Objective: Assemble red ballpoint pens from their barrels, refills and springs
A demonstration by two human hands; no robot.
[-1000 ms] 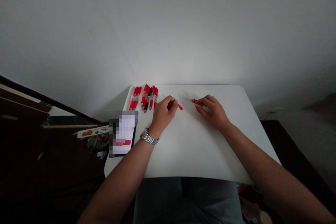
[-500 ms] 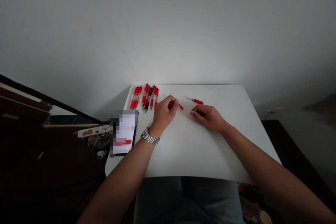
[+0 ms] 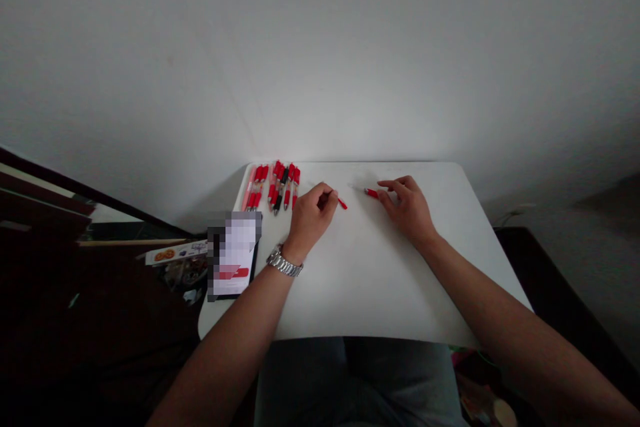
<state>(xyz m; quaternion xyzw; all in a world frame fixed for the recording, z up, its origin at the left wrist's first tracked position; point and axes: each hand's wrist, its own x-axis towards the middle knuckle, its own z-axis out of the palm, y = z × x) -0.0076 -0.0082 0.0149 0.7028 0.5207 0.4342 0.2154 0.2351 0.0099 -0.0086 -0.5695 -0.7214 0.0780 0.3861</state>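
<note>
My left hand, with a metal watch on the wrist, is closed in a pinch on a slim red pen part. Its red end sticks out to the right of the fingertips; the rest is hidden by the hand. My right hand is above the table with thumb and forefinger apart. Between and just left of these fingers lies a pen barrel with a red grip and a clear end pointing left. The thumb is at the grip's near side; whether it touches cannot be made out.
Several red pens and a black one lie in groups at the white table's back left corner. A phone with a blurred screen lies at the left edge. A wall rises behind the table.
My right hand has moved up and away from me to the pen barrel, and its thumb and forefinger have spread. The left hand keeps its pinch in nearly the same place.
</note>
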